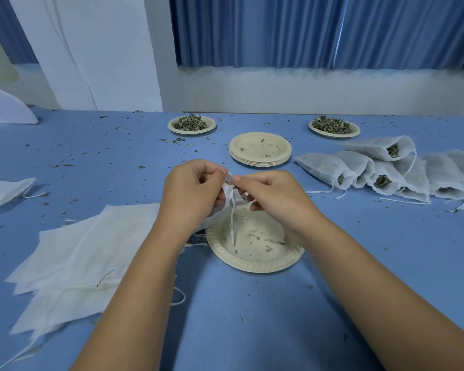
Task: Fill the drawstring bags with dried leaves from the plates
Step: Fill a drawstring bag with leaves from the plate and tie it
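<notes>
left hand [193, 188]: fingers curled, pinching the bag [227, 200] at its mouth from the left; we log it as holding.
right hand [273, 199]: thumb and forefinger pinch the same mouth from the right; the other fingers are curled below it.
bag: held between both hands, off the table [252, 317], above the far rim of the near plate [252, 267]; we see dark leaf at its mouth; the body is mostly hidden behind the left hand.
drawstring [232, 226]: hangs from the mouth down over the near plate.
near plate: just in front of us, under the hands; only scattered leaf bits in it.
stack [260, 163]: cream plates piled beyond the hands, a few crumbs on the top one.
left plate [192, 132]: far side of the table, heaped with leaves [190, 123].
right plate [332, 134]: far side, right of the stack, likewise heaped.
filled bags [386, 170]: overlapping row at right, leaves showing in several mouths.
empty bags [86, 253]: flat fanned pile at left, beside the left forearm; we note one more apart at the left edge.
table: blue, speckled with leaf crumbs.
</notes>
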The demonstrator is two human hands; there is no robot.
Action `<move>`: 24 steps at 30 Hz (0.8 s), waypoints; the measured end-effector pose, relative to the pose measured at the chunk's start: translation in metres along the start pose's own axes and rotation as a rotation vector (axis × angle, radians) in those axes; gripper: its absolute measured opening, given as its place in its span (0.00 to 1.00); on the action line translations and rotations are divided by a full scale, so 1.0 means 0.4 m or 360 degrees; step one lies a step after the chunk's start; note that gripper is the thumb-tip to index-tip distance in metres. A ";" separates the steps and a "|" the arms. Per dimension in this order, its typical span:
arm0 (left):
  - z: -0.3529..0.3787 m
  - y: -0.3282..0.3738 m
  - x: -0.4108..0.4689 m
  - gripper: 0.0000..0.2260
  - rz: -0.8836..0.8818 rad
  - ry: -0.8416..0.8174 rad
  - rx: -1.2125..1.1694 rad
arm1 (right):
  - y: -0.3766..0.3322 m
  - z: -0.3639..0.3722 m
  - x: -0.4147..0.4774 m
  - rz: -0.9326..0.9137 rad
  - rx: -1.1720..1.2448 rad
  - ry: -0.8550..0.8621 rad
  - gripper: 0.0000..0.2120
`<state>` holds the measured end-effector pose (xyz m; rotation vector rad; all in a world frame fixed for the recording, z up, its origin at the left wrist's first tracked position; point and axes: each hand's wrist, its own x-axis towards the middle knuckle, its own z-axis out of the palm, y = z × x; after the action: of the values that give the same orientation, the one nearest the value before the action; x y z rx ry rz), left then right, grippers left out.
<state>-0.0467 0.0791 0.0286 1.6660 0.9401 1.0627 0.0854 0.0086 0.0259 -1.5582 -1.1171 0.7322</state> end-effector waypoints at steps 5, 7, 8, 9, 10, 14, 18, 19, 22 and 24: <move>0.002 0.006 -0.008 0.09 0.0045 -0.0087 0.0000 | 0.008 -0.009 -0.002 0.0004 0.0057 0.0023 0.06; 0.003 0.009 -0.010 0.09 0.0057 -0.0108 0.0012 | 0.011 -0.006 0.000 -0.0045 0.0039 0.0139 0.04; 0.002 0.011 -0.010 0.08 0.0059 -0.0107 0.0018 | 0.009 -0.003 0.002 -0.0028 0.0032 0.0183 0.03; 0.001 0.012 -0.010 0.08 0.0057 -0.0103 0.0027 | 0.013 -0.004 0.008 0.0011 0.0027 0.0182 0.07; -0.001 0.013 -0.009 0.08 0.0054 -0.0101 0.0038 | 0.011 -0.004 0.011 0.0086 0.0061 0.0130 0.10; -0.001 0.016 -0.010 0.07 0.0084 -0.0141 0.0115 | 0.008 -0.001 0.014 0.0256 0.0174 -0.0159 0.06; 0.005 0.018 -0.015 0.06 0.0121 -0.0202 0.0163 | 0.017 0.014 0.023 0.0126 0.0033 -0.0048 0.06; 0.004 0.016 -0.015 0.06 0.0120 -0.0190 0.0166 | 0.017 0.015 0.025 0.0113 0.0025 -0.0032 0.05; -0.008 0.010 -0.007 0.07 0.0080 -0.0093 0.0128 | 0.005 -0.011 0.019 0.0128 0.0205 -0.0177 0.02; -0.018 0.008 -0.001 0.07 0.0043 -0.0018 0.0074 | -0.003 -0.049 0.015 0.0196 0.0207 -0.0300 0.07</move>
<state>-0.0532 0.0798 0.0332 1.7252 0.9438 1.0556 0.1046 0.0066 0.0330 -1.4801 -1.0929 1.0322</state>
